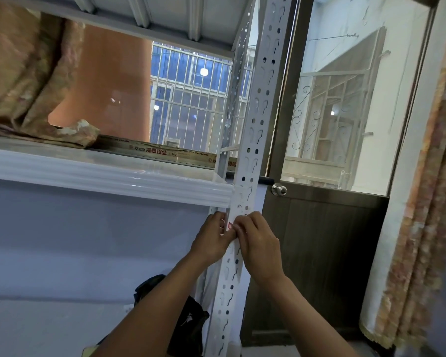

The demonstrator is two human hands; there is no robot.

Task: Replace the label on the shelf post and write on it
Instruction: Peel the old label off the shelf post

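Note:
A white perforated metal shelf post (pixel 255 119) runs from the top of the view down to the bottom. Just below the white shelf edge (pixel 108 176), a small label with a red mark (pixel 230 225) sits on the post, mostly hidden between my fingers. My left hand (pixel 213 238) holds the post from the left with its fingers curled at the label. From the right, my right hand (pixel 255 240) pinches the label with its fingertips. No pen is in view.
A patterned cloth (pixel 29 81) lies bunched on the shelf, with a printed metal bar (pixel 160 152) behind it. A brown door with a glass pane and round knob (pixel 279 189) stands right of the post. A curtain (pixel 422 202) hangs at far right. A dark bag (pixel 188 320) sits low down.

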